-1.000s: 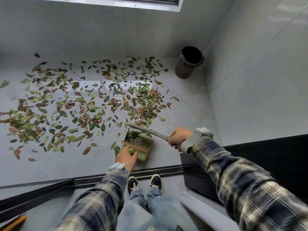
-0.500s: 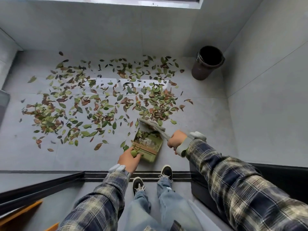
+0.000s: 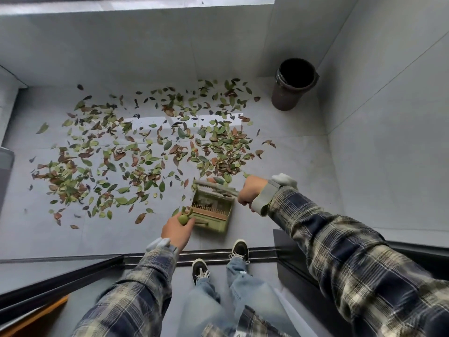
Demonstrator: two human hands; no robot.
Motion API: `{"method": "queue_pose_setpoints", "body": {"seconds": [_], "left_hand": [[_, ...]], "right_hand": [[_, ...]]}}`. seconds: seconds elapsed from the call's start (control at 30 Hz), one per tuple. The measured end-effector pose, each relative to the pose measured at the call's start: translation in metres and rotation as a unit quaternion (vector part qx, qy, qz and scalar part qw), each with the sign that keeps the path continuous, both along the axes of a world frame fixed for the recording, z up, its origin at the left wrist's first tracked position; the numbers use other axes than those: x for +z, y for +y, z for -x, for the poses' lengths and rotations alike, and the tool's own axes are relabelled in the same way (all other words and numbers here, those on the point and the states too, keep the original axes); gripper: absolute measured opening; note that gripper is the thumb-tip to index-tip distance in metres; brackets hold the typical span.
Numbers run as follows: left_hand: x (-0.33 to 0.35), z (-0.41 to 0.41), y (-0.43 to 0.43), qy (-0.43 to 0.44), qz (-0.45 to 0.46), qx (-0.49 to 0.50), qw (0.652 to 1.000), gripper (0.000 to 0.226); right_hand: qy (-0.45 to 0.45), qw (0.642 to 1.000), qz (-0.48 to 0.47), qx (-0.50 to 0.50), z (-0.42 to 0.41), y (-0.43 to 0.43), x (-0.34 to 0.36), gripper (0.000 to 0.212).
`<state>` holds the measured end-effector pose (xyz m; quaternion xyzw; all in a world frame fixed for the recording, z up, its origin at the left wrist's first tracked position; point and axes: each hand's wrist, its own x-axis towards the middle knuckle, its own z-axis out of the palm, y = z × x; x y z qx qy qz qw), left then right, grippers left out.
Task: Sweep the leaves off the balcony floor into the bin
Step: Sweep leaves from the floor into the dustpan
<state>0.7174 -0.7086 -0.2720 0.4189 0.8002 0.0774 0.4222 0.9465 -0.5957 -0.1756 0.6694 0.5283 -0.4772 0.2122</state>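
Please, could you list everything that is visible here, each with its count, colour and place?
floor: one, grey tiles, underfoot
leaves: many, green and brown, scattered over the floor's middle and left
bin: one, dark brown, upright in the far right corner
dustpan: one, green, at the leaves' near edge
brush: one, grey-green, across the dustpan's mouth
door track: one, black, nearer than the dustpan
shoes: two, black, at the door track
sleeves: two, plaid, bottom of view
left hand: one, grips the dustpan handle
right hand: one, grips the brush handle
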Motion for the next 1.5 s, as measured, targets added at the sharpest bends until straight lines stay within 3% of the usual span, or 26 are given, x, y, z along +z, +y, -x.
{"method": "queue_pose_setpoints", "body": {"seconds": [0.1, 0.2, 0.33, 0.6, 0.93, 1.0, 1.1, 1.2, 1.27, 1.5], "left_hand": [[0.001, -0.002, -0.005, -0.006, 0.001, 0.010, 1.000, 0.019], [0.000, 0.000, -0.010, -0.003, 0.001, 0.013, 1.000, 0.018], [-0.004, 0.005, -0.010, -0.005, 0.003, 0.014, 1.000, 0.015], [-0.012, 0.015, -0.003, -0.013, 0.001, -0.008, 1.000, 0.012], [-0.016, 0.017, 0.007, -0.009, -0.004, -0.024, 1.000, 0.018], [-0.019, 0.016, 0.009, 0.016, -0.005, -0.039, 0.999, 0.018], [-0.020, 0.012, 0.011, 0.031, -0.018, -0.042, 0.998, 0.023], [-0.022, 0.011, 0.013, 0.040, -0.020, -0.044, 0.998, 0.019], [-0.022, 0.012, 0.014, 0.046, -0.021, -0.042, 0.998, 0.018], [-0.026, 0.011, 0.014, 0.047, -0.028, -0.042, 0.998, 0.018]], "right_hand": [[0.012, 0.999, -0.012, -0.033, -0.002, 0.002, -0.007, 0.007], [0.013, 0.999, -0.023, -0.041, 0.002, 0.001, -0.020, 0.021], [0.009, 0.999, -0.022, -0.046, 0.017, -0.005, -0.036, 0.021], [-0.028, 0.999, 0.043, -0.003, 0.024, -0.018, -0.041, 0.031], [-0.020, 0.999, -0.018, -0.036, 0.031, 0.014, -0.017, 0.018], [-0.011, 0.998, -0.026, -0.050, 0.032, 0.012, -0.027, 0.013], [-0.027, 0.998, -0.018, -0.057, 0.025, 0.009, -0.066, 0.033], [-0.030, 0.999, -0.001, -0.039, 0.026, 0.004, -0.087, 0.031], [-0.026, 0.999, 0.006, -0.023, 0.034, 0.000, -0.068, 0.022], [-0.045, 0.997, 0.058, -0.009, 0.021, 0.013, -0.030, 0.026]]}}
